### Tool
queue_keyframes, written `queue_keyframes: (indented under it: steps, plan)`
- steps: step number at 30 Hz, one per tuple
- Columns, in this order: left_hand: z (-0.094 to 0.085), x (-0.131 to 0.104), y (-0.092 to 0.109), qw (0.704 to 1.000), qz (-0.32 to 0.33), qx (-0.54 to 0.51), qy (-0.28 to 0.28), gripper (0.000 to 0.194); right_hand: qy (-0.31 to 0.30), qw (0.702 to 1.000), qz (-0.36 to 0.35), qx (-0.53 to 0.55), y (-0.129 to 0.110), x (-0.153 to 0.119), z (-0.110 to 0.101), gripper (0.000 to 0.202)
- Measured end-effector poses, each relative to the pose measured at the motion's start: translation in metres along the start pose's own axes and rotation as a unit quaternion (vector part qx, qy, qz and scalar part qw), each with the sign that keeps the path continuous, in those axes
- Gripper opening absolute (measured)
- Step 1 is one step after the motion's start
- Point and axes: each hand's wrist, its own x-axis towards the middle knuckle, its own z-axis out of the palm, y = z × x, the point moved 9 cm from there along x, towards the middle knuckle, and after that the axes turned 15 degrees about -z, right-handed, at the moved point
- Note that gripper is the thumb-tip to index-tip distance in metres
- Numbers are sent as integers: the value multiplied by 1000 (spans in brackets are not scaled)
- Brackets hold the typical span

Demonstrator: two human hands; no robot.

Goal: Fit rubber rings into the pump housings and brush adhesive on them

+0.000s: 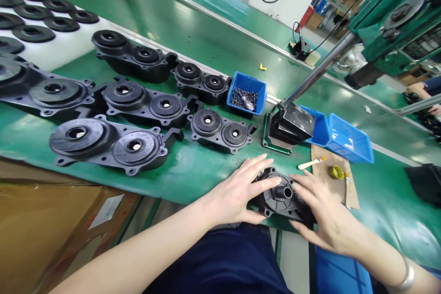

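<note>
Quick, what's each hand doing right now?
Left hand: fingers spread, holding one end of the black part.
Right hand: fingers curved, holding the other end of that same part.

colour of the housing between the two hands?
The housing is black; the head view shows it.

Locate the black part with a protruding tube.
In the head view, the black part is right of centre at the near edge of the green bench, between left hand and right hand.
</note>
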Motion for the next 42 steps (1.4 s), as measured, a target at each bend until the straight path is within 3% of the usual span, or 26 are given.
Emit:
queue_keyframes:
  steps: [3, 8, 15, 19, 25, 35, 40, 42]
  plan:
    - [0, -1, 0, 1000, 0, 1, 0, 98, -24, 999, 43, -20, 4, 9, -1, 88]
    - [0, 0, -3, 1000, -11, -9, -11, 97, -76, 993, 80, -30, 4, 20, 10, 87]
    - [2, 0, -5, 1000, -12, -8, -18, 99, -113, 988, 78, -67, 2, 22, 10, 88]
    - [-5, 3, -4, 1000, -12, -26, -13, 86, -129, 986, 81, -67, 2, 33, 5, 95]
    - [-7, 5, -2, 998, -31, -57, -5, 81, -111, 989, 103, -5, 10, 53, 10, 92]
    - [-2, 5, -4, 998, -37, -55, -15, 85, -88, 994, 55, -39, 11, 52, 15, 97]
    - [-4, 2, -7, 996, -36, -73, -34, 82, -97, 992, 71, -20, 15, 52, 19, 98]
    - [-4, 1, -10, 990, -55, -117, -54, 89, -96, 992, 80, -16, 16, 51, 19, 100]
